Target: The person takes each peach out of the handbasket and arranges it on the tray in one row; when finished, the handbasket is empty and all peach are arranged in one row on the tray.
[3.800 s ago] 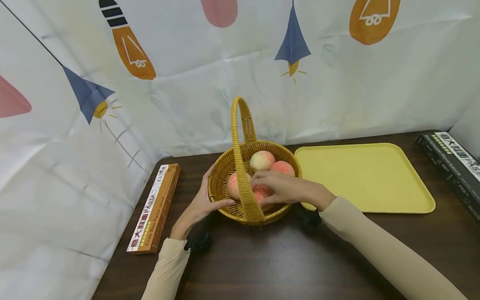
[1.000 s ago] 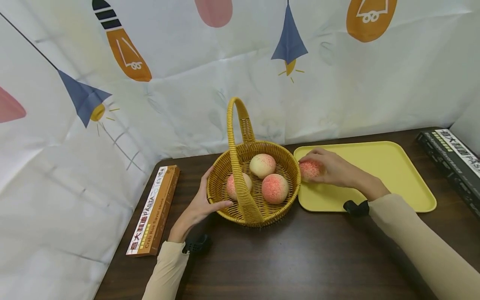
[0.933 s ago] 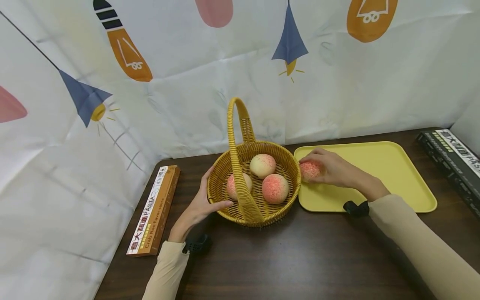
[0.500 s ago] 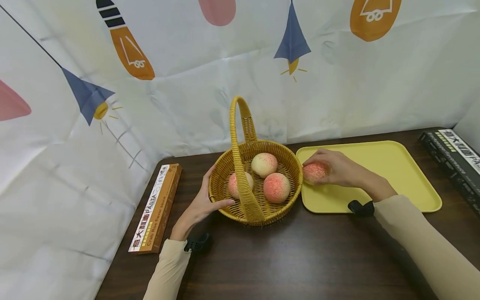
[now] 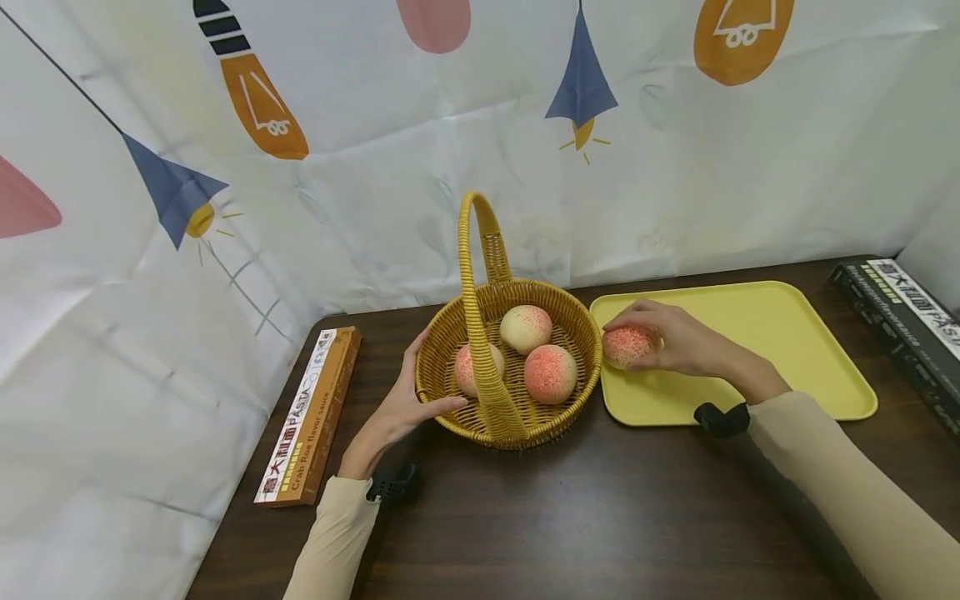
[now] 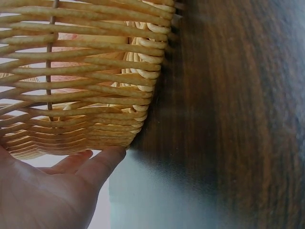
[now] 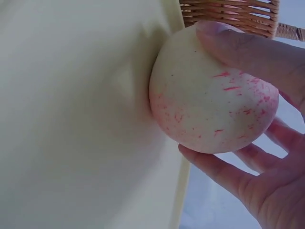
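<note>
The yellow wicker basket (image 5: 442,417) stands mid-table, its handle upright, with three peaches inside; one (image 5: 551,374) lies at the right. My left hand (image 5: 397,408) holds the basket's left side, thumb over the rim; in the left wrist view that hand (image 6: 57,191) touches the woven wall (image 6: 86,114). My right hand (image 5: 675,337) grips a pink-speckled peach (image 5: 628,346) at the left end of the yellow tray (image 5: 735,333), beside the basket. The right wrist view shows thumb and fingers of the hand (image 7: 271,176) around the peach (image 7: 209,95), which touches the tray (image 7: 86,119).
An orange pasta box (image 5: 307,417) lies at the table's left edge. A black pasta box (image 5: 900,325) lies right of the tray. Behind the dark wooden table (image 5: 570,517) hangs a patterned white cloth (image 5: 390,200).
My right hand has moved from inside the basket to the tray's left end with a peach. A peach in the basket's right part sits differently. The left hand stays at the basket.
</note>
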Demonstrator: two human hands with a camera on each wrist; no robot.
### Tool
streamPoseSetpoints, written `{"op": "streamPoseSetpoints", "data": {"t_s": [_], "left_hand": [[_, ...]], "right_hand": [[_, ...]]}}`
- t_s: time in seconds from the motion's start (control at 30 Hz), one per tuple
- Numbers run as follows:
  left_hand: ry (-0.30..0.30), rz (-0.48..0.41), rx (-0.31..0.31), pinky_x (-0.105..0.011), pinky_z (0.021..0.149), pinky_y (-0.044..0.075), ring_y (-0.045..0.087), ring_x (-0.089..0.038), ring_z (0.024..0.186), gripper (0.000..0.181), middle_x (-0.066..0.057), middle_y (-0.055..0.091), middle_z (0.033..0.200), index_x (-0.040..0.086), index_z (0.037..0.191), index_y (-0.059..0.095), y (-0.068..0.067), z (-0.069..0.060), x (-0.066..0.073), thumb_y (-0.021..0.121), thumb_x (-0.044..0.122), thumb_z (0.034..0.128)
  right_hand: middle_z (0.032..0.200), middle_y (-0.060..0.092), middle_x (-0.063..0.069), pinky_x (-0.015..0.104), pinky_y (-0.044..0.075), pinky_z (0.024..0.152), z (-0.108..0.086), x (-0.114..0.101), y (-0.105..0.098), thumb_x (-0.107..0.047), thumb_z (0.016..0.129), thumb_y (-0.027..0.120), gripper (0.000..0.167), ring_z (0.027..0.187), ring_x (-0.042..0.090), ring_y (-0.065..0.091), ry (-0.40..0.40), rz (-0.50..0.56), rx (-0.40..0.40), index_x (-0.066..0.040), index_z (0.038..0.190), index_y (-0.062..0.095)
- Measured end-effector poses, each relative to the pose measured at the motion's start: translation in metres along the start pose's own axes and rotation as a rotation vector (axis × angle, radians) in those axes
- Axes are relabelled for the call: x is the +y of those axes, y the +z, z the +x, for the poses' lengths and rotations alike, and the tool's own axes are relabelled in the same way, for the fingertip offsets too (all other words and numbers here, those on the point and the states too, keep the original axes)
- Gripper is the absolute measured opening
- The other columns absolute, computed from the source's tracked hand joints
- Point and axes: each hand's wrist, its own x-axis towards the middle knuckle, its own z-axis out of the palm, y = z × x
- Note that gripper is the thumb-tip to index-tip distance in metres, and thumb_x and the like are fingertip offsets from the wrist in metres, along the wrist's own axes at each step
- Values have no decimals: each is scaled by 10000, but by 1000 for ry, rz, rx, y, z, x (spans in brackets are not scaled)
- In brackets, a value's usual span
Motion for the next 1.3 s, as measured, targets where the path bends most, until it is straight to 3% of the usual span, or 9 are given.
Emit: {"op": "streamPoseSetpoints", "data": {"t_s": [0.23,0.43,0.53,0.63,0.9,1.17,1.3], "left_hand": [[8,-22,-10,-572,1148,353,311,-371,1508,1227,-158,194,1678,276,1677,-4,0,2,-1,895,329,844],[8,-27,-10,-571,1143,360,316,-377,1506,1226,-165,199,1677,271,1678,-8,0,2,-1,892,319,847],[0,-29,-10,-561,1135,376,326,-378,1498,1229,-167,205,1672,271,1677,-10,0,2,-1,893,312,845],[-5,-36,-11,-546,1125,393,334,-378,1493,1230,-173,212,1667,266,1676,-13,0,2,-1,893,297,845],[-4,-44,-16,-554,1137,378,316,-382,1504,1241,-177,201,1670,260,1675,-19,1,3,1,897,300,840],[-6,-34,-12,-565,1157,343,316,-374,1508,1256,-171,204,1672,256,1676,-14,2,3,2,906,339,825],[-7,-40,-11,-565,1152,352,318,-375,1507,1249,-172,206,1671,259,1676,-16,1,1,2,902,328,831]], "right_hand": [[1324,631,126,604,458,1011,6,-22,-11,-130,841,901,561,1261,356,563,-28,31,45,-75,1347,664],[1362,613,73,567,446,1036,26,-66,-17,-95,827,905,598,1293,280,552,-156,82,99,-117,1368,650],[1363,606,58,542,457,1033,35,-85,-13,-113,833,905,593,1295,260,556,-213,112,87,-112,1370,653],[1362,594,53,522,468,1046,43,-97,-4,-133,846,900,571,1310,254,548,-239,132,28,-104,1361,656],[1305,628,72,533,471,1040,55,-83,21,-101,866,874,458,1274,302,550,-203,150,-183,-85,1281,680],[1255,613,63,490,489,1027,60,-71,39,-82,875,850,366,1210,282,583,-155,52,-278,-59,1217,721],[1260,620,65,469,492,1021,65,-75,47,-152,874,856,387,1203,276,581,-129,24,-322,-72,1229,725]]}}
